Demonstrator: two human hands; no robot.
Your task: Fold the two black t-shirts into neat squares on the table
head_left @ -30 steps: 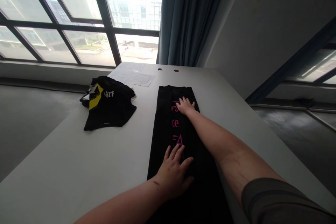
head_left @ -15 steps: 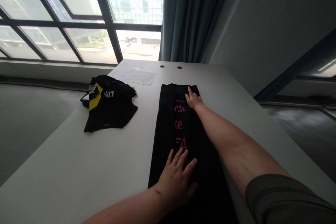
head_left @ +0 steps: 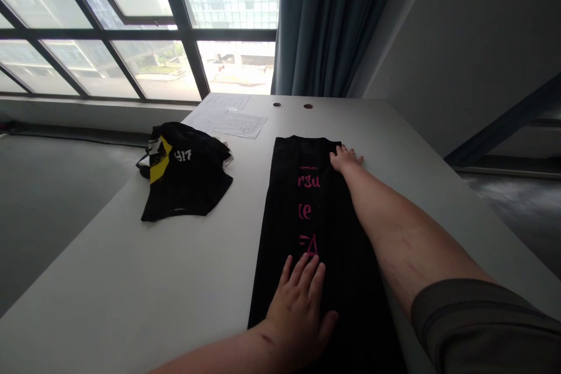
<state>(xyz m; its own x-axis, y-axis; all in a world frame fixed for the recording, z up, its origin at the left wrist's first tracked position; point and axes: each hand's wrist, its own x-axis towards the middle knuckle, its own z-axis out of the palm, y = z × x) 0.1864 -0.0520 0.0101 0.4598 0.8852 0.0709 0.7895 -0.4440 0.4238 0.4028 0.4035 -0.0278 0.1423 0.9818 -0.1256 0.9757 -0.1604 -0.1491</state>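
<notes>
A long folded black garment point(head_left: 284, 216) with pink lettering lies flat on the white table point(head_left: 184, 280), running from its middle toward me. My left hand point(head_left: 298, 307) rests flat on the garment below the lettering, fingers stretched out. Farther off, my right hand point(head_left: 347, 159) lies at the garment's far right corner, fingers spread, partly on the cloth and partly beside it. Neither hand grips anything. The near end of the garment runs out of view, and its exact kind cannot be told.
A black garment point(head_left: 193, 184) with yellow and white print lies bunched at the table's left edge. Printed papers point(head_left: 241, 123) lie near the far end, beside two round cable holes point(head_left: 277, 105). A blue curtain point(head_left: 324, 23) and large windows stand behind the table.
My right hand has slid right, from the top of the garment to its far right corner. My left hand stays on the cloth, its fingers closer together. The view has shifted slightly.
</notes>
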